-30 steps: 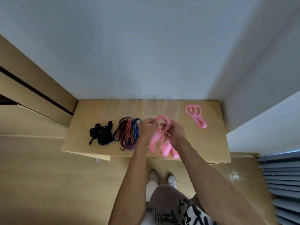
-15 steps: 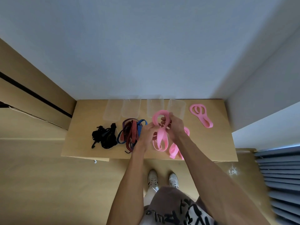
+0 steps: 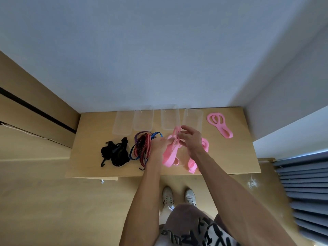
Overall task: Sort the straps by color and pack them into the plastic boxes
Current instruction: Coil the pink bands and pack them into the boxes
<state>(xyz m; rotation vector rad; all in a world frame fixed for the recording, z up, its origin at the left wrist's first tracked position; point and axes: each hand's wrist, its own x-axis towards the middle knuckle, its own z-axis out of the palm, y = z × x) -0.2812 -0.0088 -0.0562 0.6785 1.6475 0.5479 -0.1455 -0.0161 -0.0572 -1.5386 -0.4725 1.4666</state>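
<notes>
- L hand (image 3: 159, 144) grips pink strap (image 3: 170, 153) over table (image 3: 230, 157) front, centre
- R hand (image 3: 190, 141) fingers loosely spread, at strap's top loop; contact unclear
- 4 clear boxes (image 3: 143, 119) along wall, black straps (image 3: 115, 153) far left

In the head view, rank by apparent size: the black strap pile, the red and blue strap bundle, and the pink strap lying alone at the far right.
1. Red and blue strap bundle
2. Black strap pile, nearly alike, so unsure
3. Lone pink strap
</notes>
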